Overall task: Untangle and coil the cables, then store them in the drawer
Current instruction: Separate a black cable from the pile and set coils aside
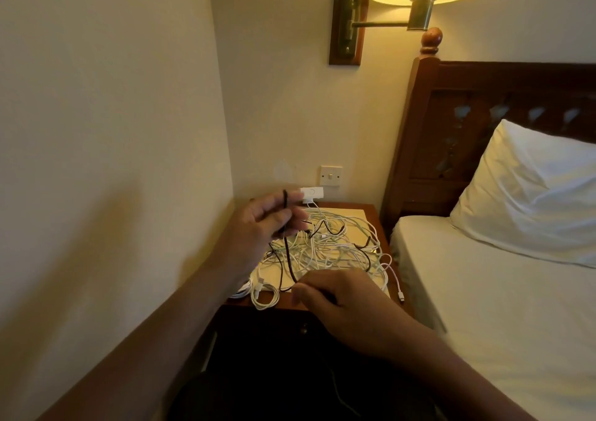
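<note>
A black cable (288, 259) crosses white cables (338, 249) on a brown-rimmed nightstand (374, 219).

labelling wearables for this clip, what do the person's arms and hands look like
The left hand and the right hand are bare: no gloves, no rings that show. The left forearm and the right forearm are uncovered to the frame edge, with no sleeve, watch or bracelet in view.

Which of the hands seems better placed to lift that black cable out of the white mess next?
Probably the left. The left hand grips the thin black cable raised above the tangled white cables, while the right hand pinches it low, by the front edge of the wooden nightstand.
</note>
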A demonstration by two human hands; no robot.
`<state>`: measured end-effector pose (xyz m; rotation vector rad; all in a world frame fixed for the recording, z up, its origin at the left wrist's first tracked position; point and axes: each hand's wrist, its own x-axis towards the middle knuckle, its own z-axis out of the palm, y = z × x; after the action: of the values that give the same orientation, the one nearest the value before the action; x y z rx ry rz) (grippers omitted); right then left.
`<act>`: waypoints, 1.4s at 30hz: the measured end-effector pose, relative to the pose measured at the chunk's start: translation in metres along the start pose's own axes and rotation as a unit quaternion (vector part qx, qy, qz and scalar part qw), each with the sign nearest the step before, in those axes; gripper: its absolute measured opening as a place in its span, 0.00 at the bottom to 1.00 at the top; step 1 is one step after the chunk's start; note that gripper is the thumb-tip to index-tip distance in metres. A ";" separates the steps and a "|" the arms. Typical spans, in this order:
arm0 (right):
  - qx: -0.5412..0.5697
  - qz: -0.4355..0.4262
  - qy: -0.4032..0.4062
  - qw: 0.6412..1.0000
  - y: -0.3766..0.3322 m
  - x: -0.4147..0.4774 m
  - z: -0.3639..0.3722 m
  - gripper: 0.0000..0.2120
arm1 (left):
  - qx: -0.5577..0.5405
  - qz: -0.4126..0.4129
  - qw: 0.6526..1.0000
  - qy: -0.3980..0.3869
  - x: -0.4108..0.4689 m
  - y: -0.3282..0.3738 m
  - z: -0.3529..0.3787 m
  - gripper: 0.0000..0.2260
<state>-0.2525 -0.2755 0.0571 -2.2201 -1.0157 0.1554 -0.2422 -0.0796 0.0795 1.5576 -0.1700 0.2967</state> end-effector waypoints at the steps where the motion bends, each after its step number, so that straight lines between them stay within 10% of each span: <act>1: -0.008 -0.017 0.017 1.000 -0.007 -0.002 -0.006 0.10 | 0.060 0.007 0.998 -0.021 -0.002 -0.007 0.000 0.14; 7: -0.024 -0.042 0.164 0.985 -0.008 0.008 -0.046 0.07 | 0.074 -0.042 0.971 -0.224 -0.026 -0.015 -0.001 0.13; 21: 0.021 0.016 0.141 0.990 0.019 0.013 0.014 0.11 | -0.288 -0.057 0.955 -0.043 -0.021 0.012 0.011 0.14; 27: -0.153 -0.039 -0.003 0.988 -0.015 0.003 0.016 0.13 | 0.057 0.029 0.995 0.070 -0.009 -0.010 0.007 0.10; 31: -0.145 -0.041 0.040 0.988 -0.019 0.005 -0.024 0.12 | 0.214 -0.016 0.974 -0.065 -0.018 -0.028 -0.005 0.12; 36: -0.067 -0.033 0.138 0.988 0.008 0.021 -0.063 0.08 | 0.046 -0.095 0.975 -0.195 -0.042 -0.014 -0.012 0.23; 42: -0.065 0.038 0.113 0.991 0.044 0.013 -0.005 0.14 | -0.188 -0.065 0.977 -0.077 -0.039 0.005 -0.005 0.18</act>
<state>-0.2140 -0.2892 0.0355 -2.3324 -0.8379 -0.1285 -0.2817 -0.0781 0.0728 1.2073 -0.2302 0.0364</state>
